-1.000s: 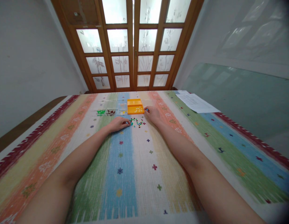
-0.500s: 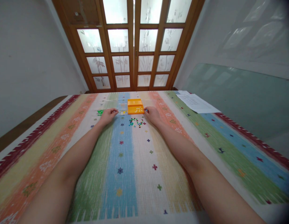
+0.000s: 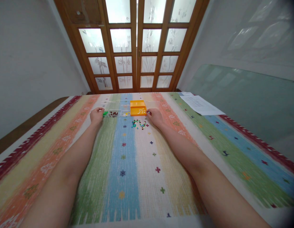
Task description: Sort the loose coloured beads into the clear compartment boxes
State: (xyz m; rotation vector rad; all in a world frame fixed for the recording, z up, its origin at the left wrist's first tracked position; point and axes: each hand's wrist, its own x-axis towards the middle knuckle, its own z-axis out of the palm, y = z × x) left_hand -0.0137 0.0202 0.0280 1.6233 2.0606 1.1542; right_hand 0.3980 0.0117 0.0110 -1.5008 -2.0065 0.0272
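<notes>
My left hand [image 3: 96, 116] is over the left end of the row of clear boxes, fingers pinched beside small green pieces [image 3: 105, 113]. Anything between its fingertips is too small to make out. Dark brown pieces [image 3: 113, 113] and a few yellow pieces [image 3: 126, 113] lie in the clear compartments to its right. An orange box [image 3: 137, 104] stands open, with white bits in its near half. At its right edge, my right hand [image 3: 155, 117] is closed in a pinch, a bluish speck showing at the fingertips. A loose scatter of blue, green and dark red pieces [image 3: 139, 124] lies in front.
A striped, patterned cloth [image 3: 123, 158] covers the table. White paper sheets [image 3: 200, 105] lie at the far right, near a greenish glass panel [image 3: 244, 101] by the wall. Wooden doors with glass panes [image 3: 137, 53] stand behind the table.
My left hand has moved left, from beside the yellow pieces to the green ones, uncovering the compartment of dark brown pieces. My right hand stays by the orange box.
</notes>
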